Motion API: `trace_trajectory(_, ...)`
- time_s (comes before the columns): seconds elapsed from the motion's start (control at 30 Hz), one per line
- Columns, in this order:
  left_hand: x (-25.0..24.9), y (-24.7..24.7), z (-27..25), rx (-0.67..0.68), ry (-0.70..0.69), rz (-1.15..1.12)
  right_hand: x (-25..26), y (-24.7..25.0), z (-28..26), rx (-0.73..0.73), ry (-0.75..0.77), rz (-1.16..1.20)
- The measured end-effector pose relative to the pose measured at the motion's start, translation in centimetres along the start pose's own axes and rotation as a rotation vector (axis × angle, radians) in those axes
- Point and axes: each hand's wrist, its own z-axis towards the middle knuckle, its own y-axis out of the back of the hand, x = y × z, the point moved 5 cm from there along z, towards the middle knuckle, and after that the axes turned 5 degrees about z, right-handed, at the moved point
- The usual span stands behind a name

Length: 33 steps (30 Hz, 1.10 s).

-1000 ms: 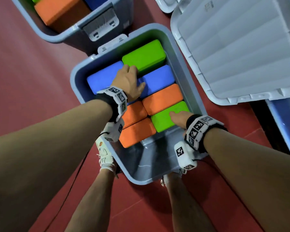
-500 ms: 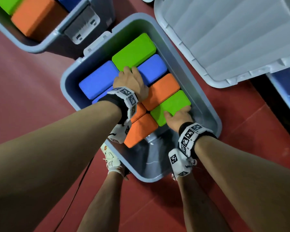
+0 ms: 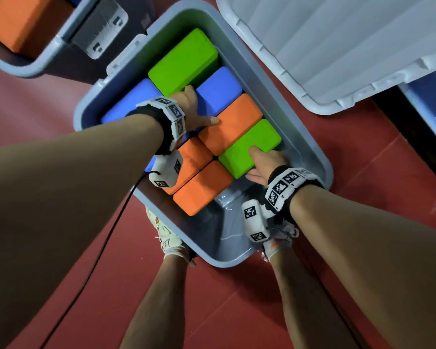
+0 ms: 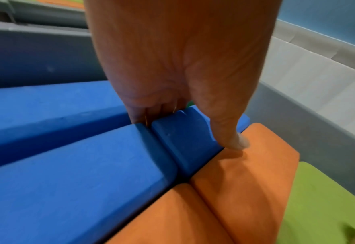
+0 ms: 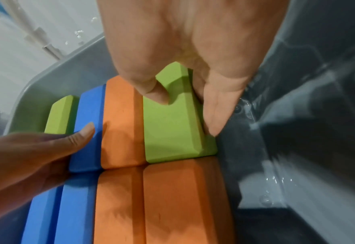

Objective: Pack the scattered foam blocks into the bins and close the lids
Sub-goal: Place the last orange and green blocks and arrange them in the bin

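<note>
An open grey bin (image 3: 84,117) holds several foam blocks packed on edge in two rows. My left hand (image 3: 194,109) grips a blue block (image 3: 219,89): the fingers dip into the gap at its end and the thumb (image 4: 234,140) reaches the seam with the orange block (image 3: 232,119). My right hand (image 3: 264,162) grips the near green block (image 3: 252,144), thumb on top and fingers down its side by the bin wall, as the right wrist view shows on the green block (image 5: 172,128). Another green block (image 3: 184,61) stands at the far end.
The bin's white lid (image 3: 337,46) lies open to the right. A second grey bin (image 3: 48,59) at upper left holds an orange block (image 3: 23,21). Bare bin floor (image 3: 237,222) shows at the near end. My feet (image 3: 166,235) stand by the bin on red floor.
My left hand slid right, from lying flat across the blue blocks to gripping one. My right hand moved further onto the green block, its thumb now on top.
</note>
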Motion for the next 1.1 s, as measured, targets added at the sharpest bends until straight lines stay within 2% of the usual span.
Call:
trace_trajectory(0.13,-0.4,-0.2,0.3,0.020,0.017,-0.020,0.1,-2.0,-0.7,0.181,-0.128,0.157)
trace_trajectory(0.3,-0.8,-0.4,-0.2,0.000,0.035,-0.079,-1.0,-2.1,0.9,0.135,-0.158,0.247)
trace_trajectory(0.47,-0.6,0.6,-0.7,-0.042,0.046,-0.227,-0.9,-1.2,-0.1,0.184,-0.111,0.318)
trace_trajectory(0.63,0.0,1.3,-0.1,-0.057,0.068,-0.194,0.2,-2.2,0.2,0.195,-0.112,0.273)
trace_trajectory(0.73,0.6,1.6,0.6,-0.103,0.031,-0.080,0.9,-3.1,0.8,0.176,-0.123,0.229)
trace_trajectory(0.83,1.0,3.1,1.1,-0.175,0.006,0.084,0.7,-3.5,2.2,0.056,-0.096,0.149)
trace_trajectory(0.9,1.8,4.7,1.2,-0.234,0.009,0.103,1.0,-3.4,2.3,0.007,-0.065,0.053)
trace_trajectory(1.1,6.9,9.5,0.5,-0.571,-0.062,-0.148,2.2,-3.3,1.1,0.015,-0.044,-0.080)
